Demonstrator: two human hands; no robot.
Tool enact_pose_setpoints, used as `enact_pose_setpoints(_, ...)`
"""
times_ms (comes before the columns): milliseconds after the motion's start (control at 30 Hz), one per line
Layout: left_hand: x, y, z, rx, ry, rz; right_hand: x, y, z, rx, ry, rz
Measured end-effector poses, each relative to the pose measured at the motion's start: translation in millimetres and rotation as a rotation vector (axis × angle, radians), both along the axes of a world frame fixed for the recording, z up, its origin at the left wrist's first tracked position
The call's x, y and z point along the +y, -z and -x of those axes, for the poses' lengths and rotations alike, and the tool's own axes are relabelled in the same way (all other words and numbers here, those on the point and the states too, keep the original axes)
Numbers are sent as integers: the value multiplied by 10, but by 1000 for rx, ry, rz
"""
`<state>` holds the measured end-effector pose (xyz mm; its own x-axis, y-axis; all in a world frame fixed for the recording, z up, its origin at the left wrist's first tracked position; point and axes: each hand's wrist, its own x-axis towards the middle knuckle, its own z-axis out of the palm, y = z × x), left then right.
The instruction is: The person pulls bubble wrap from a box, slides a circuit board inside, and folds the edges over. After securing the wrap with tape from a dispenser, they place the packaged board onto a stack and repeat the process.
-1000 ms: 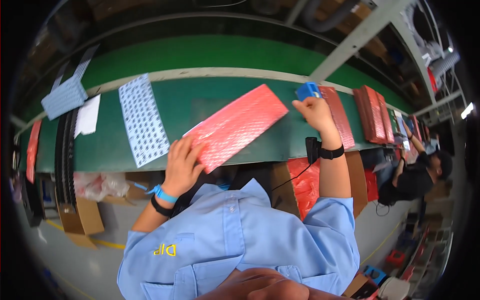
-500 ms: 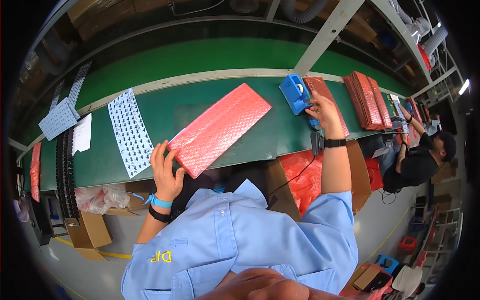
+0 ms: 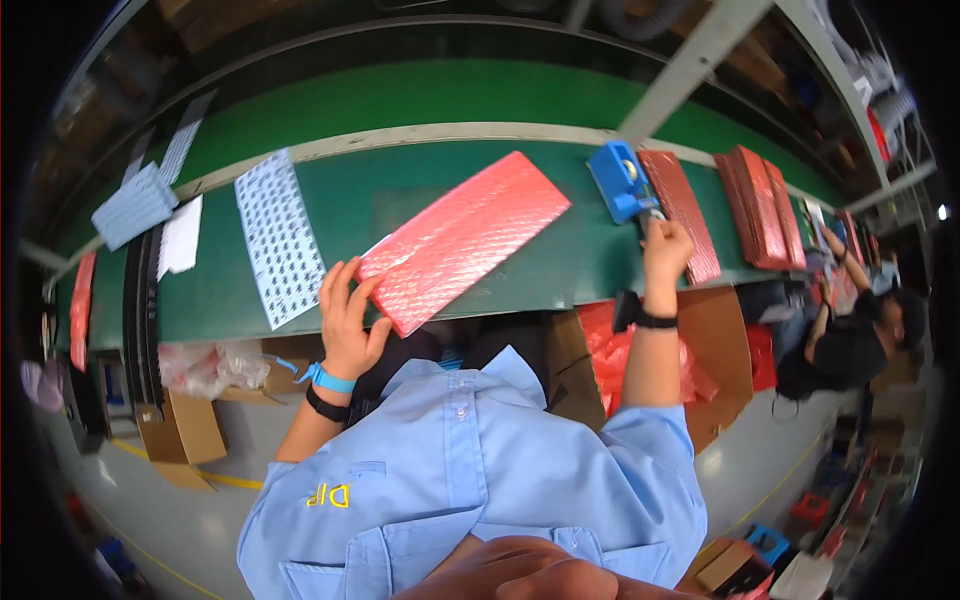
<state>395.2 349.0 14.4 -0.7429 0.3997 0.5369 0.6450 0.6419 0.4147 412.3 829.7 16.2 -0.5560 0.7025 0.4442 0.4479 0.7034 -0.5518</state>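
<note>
A pink bubble-wrap bag (image 3: 470,235) lies aslant on the green bench mat, its near left corner beside my left hand (image 3: 348,315). The fingers of that hand are spread, with the tips touching the bag's end and the thumb apart from them. At the blue tape dispenser (image 3: 612,180), my right hand (image 3: 667,248) is closed in a pinch just in front of the cutting end. A pale glint of tape (image 3: 652,214) shows at its fingertips; the rest of the strip is hidden.
Left of the bag lies a pale blue sheet of small dark parts (image 3: 278,240). Bubble-wrap bags (image 3: 682,215) lie beside the dispenser, with a thicker stack (image 3: 752,205) farther right. Below the bench stands an open carton (image 3: 722,350). Another person (image 3: 850,350) works at far right.
My right hand has closed from loosely spread fingers into a pinch and drawn toward me from the dispenser. My left hand stays at the bag. The whole view has shifted slightly.
</note>
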Motion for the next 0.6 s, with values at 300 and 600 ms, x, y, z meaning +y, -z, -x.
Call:
enact_pose_setpoints(300,-74,34,-22,28,138,-111,-2080,-518,90,-96,-1145,787)
enact_pose_setpoints(600,-121,67,-113,-68,186,-84,-2729,-360,366,-487,-1180,611)
